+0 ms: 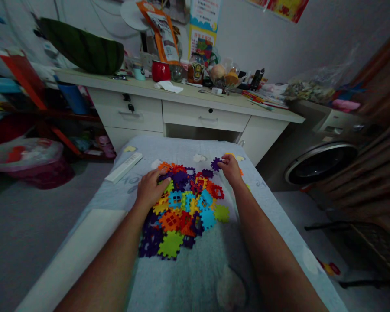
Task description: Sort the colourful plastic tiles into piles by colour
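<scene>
A heap of colourful notched plastic building tiles (pixel 182 200) lies on the cloth-covered table, some solid and some with window-like cutouts. My left hand (pixel 151 187) rests at the heap's left edge, thumb and fingers apart, over purple and yellow tiles. Between the fingertips of my right hand (pixel 231 170) is a purple tile (pixel 216 164), just off the heap's far right side. Orange and yellow bits show around that hand, partly hidden by it. A lime green tile (pixel 170 245) lies at the near edge of the heap, and another green tile (pixel 221 213) on its right.
A long white box (pixel 123 168) lies on the table's left side. Beyond stands a white desk (pixel 126 108) bearing a watermelon piece (pixel 84 47), a red cup (pixel 160 70) and jars. A washing machine (pixel 318 143) is at right, a pink bin (pixel 35 169) at left.
</scene>
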Demonstrator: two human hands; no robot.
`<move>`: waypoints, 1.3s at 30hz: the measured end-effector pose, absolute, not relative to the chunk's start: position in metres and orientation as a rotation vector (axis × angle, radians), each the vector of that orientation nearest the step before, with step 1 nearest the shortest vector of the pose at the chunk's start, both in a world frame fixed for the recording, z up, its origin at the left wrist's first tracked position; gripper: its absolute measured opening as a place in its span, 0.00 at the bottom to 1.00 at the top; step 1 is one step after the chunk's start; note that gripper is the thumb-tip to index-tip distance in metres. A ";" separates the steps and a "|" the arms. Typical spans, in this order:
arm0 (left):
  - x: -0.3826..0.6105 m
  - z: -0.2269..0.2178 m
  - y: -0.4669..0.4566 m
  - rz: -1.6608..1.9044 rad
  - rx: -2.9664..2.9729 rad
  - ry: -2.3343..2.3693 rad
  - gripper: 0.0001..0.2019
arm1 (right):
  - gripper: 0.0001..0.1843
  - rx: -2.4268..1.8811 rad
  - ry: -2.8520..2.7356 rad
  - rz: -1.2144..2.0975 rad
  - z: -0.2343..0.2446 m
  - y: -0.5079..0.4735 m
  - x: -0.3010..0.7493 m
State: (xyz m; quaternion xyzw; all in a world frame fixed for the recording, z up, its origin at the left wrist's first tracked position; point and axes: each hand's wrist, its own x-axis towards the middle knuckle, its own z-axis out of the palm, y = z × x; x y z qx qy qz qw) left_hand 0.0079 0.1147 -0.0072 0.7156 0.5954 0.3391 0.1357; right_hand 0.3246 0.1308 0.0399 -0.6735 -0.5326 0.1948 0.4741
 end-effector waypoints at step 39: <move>0.007 -0.004 0.114 0.944 2.011 1.705 0.21 | 0.18 -1.782 -1.898 0.448 0.027 0.191 0.325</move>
